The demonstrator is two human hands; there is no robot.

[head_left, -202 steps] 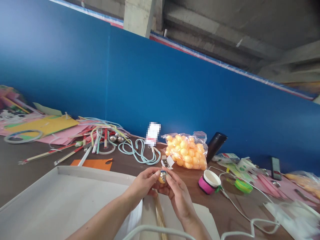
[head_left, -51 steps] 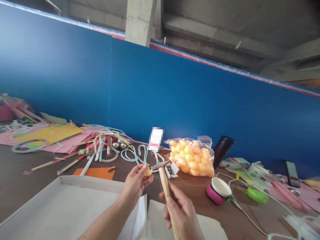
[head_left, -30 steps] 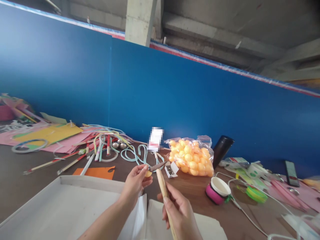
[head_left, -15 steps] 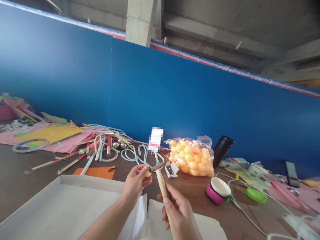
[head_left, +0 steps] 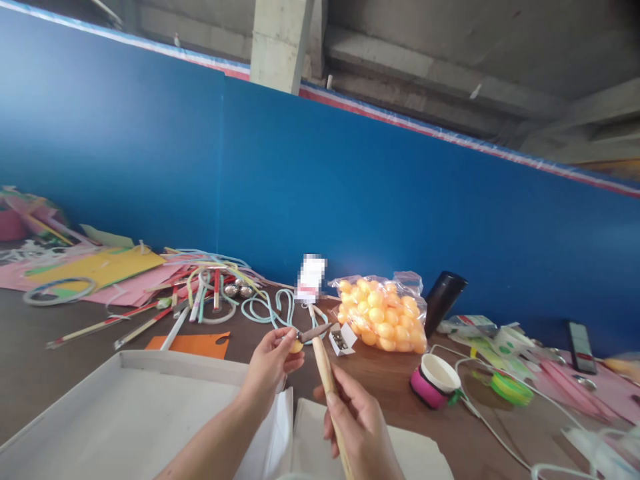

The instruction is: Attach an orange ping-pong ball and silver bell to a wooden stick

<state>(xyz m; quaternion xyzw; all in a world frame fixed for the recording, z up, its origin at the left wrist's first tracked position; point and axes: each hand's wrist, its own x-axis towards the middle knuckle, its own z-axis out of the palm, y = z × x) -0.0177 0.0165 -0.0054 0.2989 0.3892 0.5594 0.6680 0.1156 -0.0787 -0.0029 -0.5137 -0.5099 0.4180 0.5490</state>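
Over the table, my left hand [head_left: 273, 363] is closed on the yellow handle of a small tool with a dark, pointed metal blade [head_left: 316, 332]. The blade points right and its tip lies close above the end of a pale wooden stick [head_left: 324, 367]. Whether blade and wood touch, I cannot tell. My right hand [head_left: 357, 420] is wrapped round that stick, which slants up and left from the palm. Just beyond the stick's end sits a small open white box [head_left: 343, 340] of little dark metallic pieces.
A clear bag of orange balls [head_left: 380, 315] lies behind, with a black cylinder [head_left: 444, 301] beside it. A pink-banded cup [head_left: 436, 381] stands to the right near white cables. At left are a white tray [head_left: 120, 360], orange paper [head_left: 200, 345] and tangled cords [head_left: 270, 307].
Almost nothing differs. Both hands keep their hold on the bladed tool and the stick, and the view has shifted very slightly.
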